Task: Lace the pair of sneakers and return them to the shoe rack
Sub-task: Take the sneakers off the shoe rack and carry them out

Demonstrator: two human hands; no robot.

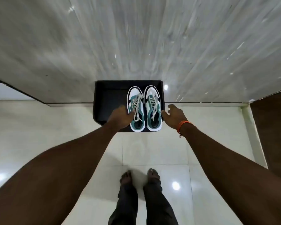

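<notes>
left sneaker point(136, 109): teal-and-white low-top, white sole, on the black rack, right half, toe toward the wall.
right sneaker point(153, 108): same make, just beside the left one, parallel, heel near the rack's front edge.
laces point(138, 106): grey-white, threaded through the eyelets on both shoes; loose ends draped over the tongues, knots not discernible.
shoe rack point(107, 101): black open shelf, low on the floor, set against the wall; left half bare.
left hand point(120, 116): fingers curled against the outer side of the left sneaker, near its heel; touching it, a full grip not confirmed.
right hand point(174, 116): partly open, fingers loosely bent, fingertips at the outer edge of the right sneaker; contact versus small gap cannot be told.
wristband point(183, 124): orange thread band on the right wrist, loose end hanging.
arms: both stretched forward and down, bare forearms.
feet point(140, 177): bare, on the floor well short of the rack, dark trousers above.
floor point(152, 150): glossy cream tiles, light reflections.
wall point(136, 38): grey streaked marble-look panel, blurred.
door point(272, 127): dark wood surface at far right.
</notes>
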